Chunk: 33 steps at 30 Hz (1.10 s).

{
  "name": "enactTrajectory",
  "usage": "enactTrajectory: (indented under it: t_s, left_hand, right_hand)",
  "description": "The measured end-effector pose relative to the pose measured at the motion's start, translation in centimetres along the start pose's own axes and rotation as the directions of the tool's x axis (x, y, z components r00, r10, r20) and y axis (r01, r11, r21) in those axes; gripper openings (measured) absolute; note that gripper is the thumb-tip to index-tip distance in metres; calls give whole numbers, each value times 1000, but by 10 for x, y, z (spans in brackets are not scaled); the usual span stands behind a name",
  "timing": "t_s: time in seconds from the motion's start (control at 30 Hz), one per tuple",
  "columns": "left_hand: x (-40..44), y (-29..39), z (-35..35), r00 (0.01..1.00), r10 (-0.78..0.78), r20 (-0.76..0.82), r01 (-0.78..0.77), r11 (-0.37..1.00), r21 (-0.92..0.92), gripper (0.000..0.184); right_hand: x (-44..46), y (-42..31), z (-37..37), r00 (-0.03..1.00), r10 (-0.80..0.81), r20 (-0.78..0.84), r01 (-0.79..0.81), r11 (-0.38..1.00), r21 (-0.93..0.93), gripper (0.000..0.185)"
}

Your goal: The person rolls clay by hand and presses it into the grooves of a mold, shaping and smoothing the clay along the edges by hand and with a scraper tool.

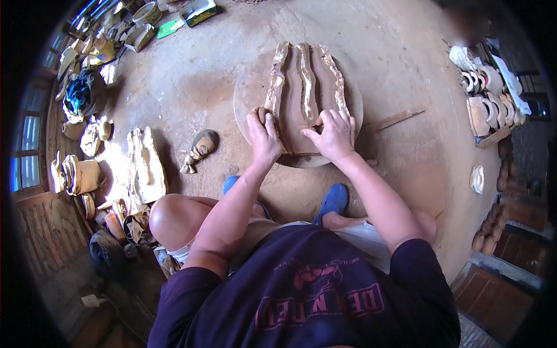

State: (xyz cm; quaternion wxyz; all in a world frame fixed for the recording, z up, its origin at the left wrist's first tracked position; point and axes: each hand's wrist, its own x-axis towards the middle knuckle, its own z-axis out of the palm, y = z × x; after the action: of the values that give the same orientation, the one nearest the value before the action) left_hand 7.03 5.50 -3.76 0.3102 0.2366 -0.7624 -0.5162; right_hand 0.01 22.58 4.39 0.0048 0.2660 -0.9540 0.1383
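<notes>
The left hand (264, 136) curls at the near left edge of the grooved clay piece (307, 87); the right hand (335, 134) bends thumb and fingers over its near right. Whether either grips, I cannot tell. The piece's near end lies between them, long axis pointing away from the person, on a round board (248, 87). The shirt's (226, 301) red lettering (342, 305) is not surely legible.

The left hand (265, 136) and the right hand (335, 134) hide some parts of the slab (294, 87); the lower edge cuts the shirt (325, 290); a shape (466, 24) upper right is blurred.
</notes>
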Motion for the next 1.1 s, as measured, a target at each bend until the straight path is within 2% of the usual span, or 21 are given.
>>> enactTrajectory:
  t_s: [0.1, 0.13, 0.23, 0.27, 0.4, 0.5, 0.63, 0.67, 0.77, 0.8, 0.93, 1.03, 1.1]
  left_hand:
    - [7, -2, -2, 999, -32, -5, 32, 998, -56, 26]
    - [9, -3, -4, 1000, 0, -17, 0, 1000, 0, 24]
    - [18, -5, -9, 1000, 15, 17, -14, 1000, -25, 23]
    - [22, -12, -9, 999, 22, 37, -21, 999, -30, 24]
    - [35, -9, -17, 992, -49, 117, 49, 999, 2, 26]
    - [38, -9, -19, 994, 7, 108, -7, 1000, 4, 26]
    - [41, -6, -19, 994, -33, 106, 30, 999, 31, 25]
    - [41, -8, -19, 994, -15, 106, 11, 999, 36, 26]
    - [36, -10, -17, 995, 11, 97, -12, 1000, 13, 26]
    - [33, -8, -15, 997, 33, 76, -36, 999, 40, 26]
    - [16, -1, -10, 998, 34, 43, -39, 993, 115, 27]
    - [3, 2, -1, 1000, 0, 26, -1, 998, 57, 28]
    - [-8, 6, 2, 999, -2, 39, 0, 998, 57, 30]
  right_hand:
    - [7, 17, 3, 962, -185, -203, 165, 980, -110, 71]
    - [12, 21, 4, 993, -101, -59, 94, 989, -115, 104]
    - [26, 23, -3, 987, -155, -50, 148, 983, -112, 117]
    - [32, 22, -6, 992, -112, 52, 118, 986, -118, 123]
    - [46, 26, -5, 959, -255, 121, 258, 966, -5, 127]
    - [56, 32, -10, 947, -304, 108, 311, 949, -57, 125]
    - [53, 29, -11, 931, -348, 107, 361, 921, -148, 122]
    - [51, 28, -12, 920, -378, 100, 389, 912, -128, 116]
    - [41, 15, -13, 942, -324, 86, 325, 946, 3, 111]
    - [41, 12, -8, 952, -305, 26, 306, 952, -10, 110]
    - [29, 6, -5, 986, -126, 109, 136, 986, -92, 115]
    - [23, 3, -9, 989, -65, 131, 68, 998, -19, 114]
    - [20, 6, 2, 997, -44, 69, 46, 999, -20, 110]
